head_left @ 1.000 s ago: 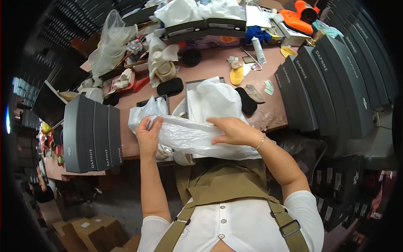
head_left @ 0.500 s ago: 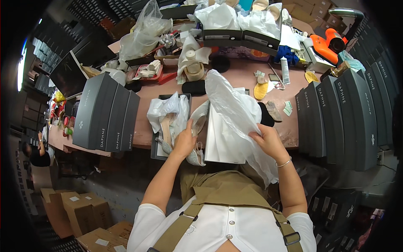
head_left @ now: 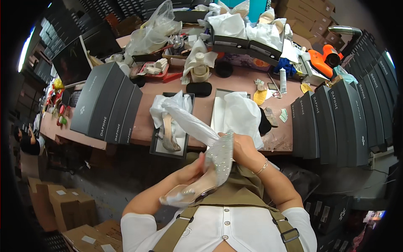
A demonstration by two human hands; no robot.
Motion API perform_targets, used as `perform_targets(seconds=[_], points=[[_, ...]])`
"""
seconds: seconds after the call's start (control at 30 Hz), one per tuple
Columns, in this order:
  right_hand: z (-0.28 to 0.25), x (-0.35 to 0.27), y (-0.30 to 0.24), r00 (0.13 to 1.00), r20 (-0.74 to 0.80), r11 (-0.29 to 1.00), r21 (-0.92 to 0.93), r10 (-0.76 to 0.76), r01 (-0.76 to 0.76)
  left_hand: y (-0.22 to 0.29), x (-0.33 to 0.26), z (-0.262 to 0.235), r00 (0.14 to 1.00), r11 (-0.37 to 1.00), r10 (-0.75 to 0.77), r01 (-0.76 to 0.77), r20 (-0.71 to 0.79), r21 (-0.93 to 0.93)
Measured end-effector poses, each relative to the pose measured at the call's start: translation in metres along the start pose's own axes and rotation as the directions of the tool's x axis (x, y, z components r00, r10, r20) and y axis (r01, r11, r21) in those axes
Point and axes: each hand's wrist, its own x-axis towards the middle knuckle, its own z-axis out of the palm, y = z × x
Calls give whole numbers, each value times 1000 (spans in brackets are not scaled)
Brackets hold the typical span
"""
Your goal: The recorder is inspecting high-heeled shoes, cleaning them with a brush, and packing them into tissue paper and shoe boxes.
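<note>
A silver glittery high-heeled shoe (head_left: 222,156) is tilted in front of my body, above my lap. My left hand (head_left: 191,170) grips it from the left side; part of the fingers is hidden behind it. Against the shoe's other side, my right hand (head_left: 244,152) is closed on a sheet of white tissue paper (head_left: 191,124), which trails up and left. Its fingertips are partly hidden by the shoe. The matching shoe (head_left: 170,136) lies in an open dark shoebox (head_left: 154,147) with crumpled white paper. Beside it, another open box (head_left: 222,91) holds white tissue paper (head_left: 241,113).
Dark shoeboxes stand in a row on the left (head_left: 100,109) and in another on the right (head_left: 325,122). At the back are open boxes of shoes (head_left: 245,41), a tape roll (head_left: 199,74), a white tube (head_left: 283,80) and an orange heat gun (head_left: 321,64). Cartons (head_left: 73,206) sit lower left.
My left hand has lifted the silver shoe from beside the left box toward my body. My right hand has brought the tissue paper left to the shoe, off the right box.
</note>
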Motion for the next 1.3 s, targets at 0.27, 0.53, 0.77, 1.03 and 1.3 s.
perform_targets(seconds=[0.27, 0.53, 0.77, 1.03, 1.3], points=[[-10, -34, 1, 990, -38, 948, 298, 133, -116, -15, 52, 11, 982, 989, 150, -147, -117, 36], [-25, -42, 9, 982, 91, 877, 442, 167, -191, -18, 60, -14, 921, 921, 297, -207, -252, 330], [-39, -41, 15, 972, 228, 820, 546, 54, -173, -14, 63, 12, 940, 925, 335, -340, -59, -171], [-36, -63, 25, 968, 110, 842, 478, 227, -252, -17, 65, 22, 819, 841, 537, -500, -203, 208], [-48, -67, 22, 944, -18, 788, 556, 329, -263, -24, 65, 12, 834, 828, 540, -501, -117, 253]])
